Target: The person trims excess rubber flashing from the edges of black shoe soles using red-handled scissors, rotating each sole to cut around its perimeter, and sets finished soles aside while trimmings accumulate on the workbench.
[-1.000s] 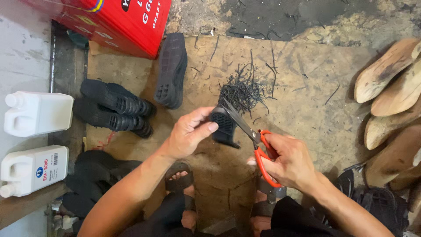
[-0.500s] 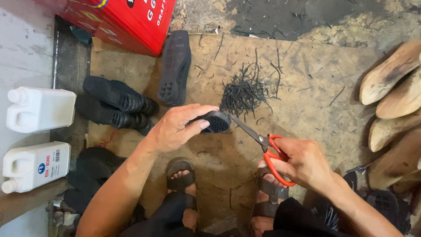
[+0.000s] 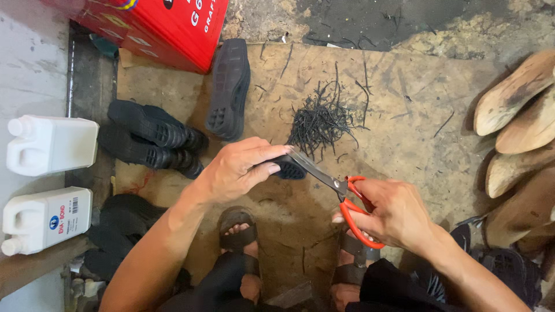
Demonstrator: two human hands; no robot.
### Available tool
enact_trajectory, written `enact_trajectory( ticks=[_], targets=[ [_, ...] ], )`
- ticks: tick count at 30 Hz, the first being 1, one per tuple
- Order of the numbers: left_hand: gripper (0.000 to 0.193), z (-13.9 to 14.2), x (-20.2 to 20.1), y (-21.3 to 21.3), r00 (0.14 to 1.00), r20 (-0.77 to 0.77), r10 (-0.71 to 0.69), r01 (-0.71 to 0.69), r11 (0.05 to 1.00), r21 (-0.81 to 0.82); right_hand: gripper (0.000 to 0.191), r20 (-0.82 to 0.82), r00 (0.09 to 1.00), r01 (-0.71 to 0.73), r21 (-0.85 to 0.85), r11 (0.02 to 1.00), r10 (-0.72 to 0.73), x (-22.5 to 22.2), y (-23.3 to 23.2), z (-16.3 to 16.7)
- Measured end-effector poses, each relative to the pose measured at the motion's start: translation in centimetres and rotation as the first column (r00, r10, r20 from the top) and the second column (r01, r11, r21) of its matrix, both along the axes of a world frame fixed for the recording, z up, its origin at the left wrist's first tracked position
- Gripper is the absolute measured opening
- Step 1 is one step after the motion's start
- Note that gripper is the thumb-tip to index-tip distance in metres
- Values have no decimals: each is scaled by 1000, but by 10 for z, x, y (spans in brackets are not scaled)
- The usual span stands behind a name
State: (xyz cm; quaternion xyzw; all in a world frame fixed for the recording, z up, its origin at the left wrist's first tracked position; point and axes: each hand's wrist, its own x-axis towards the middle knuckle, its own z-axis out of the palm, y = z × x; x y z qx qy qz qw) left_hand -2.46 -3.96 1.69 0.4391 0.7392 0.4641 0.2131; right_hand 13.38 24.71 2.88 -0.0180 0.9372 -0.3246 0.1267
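Gripping a black ridged sole [image 3: 287, 167], the left hand [image 3: 240, 169] clamps it; right hand [image 3: 393, 212] squeezes orange-handled scissors [image 3: 341, 193].

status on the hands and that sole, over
Left hand grips black shoe sole. Right hand holds orange-handled scissors, blades at the sole's edge. Trimmings pile just beyond; nothing blocking.

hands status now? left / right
Left hand: closed on the black rubber shoe sole.
Right hand: closed in the handles of the orange-handled scissors, blades at the sole's edge.
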Motion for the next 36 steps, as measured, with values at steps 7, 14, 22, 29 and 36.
enact_trajectory(
  ticks=[7,14,22,29,36],
  targets=[
    [39,-4,-3,-3,988,-154,-17,19,1000,13,49,-14,999,-49,-27,998,49,3,14,-1],
    [56,-17,8,5,971,226,79,-111,985,130,40,7,994,111,-70,991,-110,5,9,-10],
    [60,-36,31,21,257,962,-90,-483,850,209,43,11,977,214,-2,977,-214,4,-9,-15],
    [65,-31,54,36,306,938,160,-537,843,32,50,-258,961,145,157,977,-101,1,-18,-28],
    [67,-31,69,44,247,968,53,-508,857,83,48,-284,951,172,142,975,-127,3,-24,-32]
  ],
)
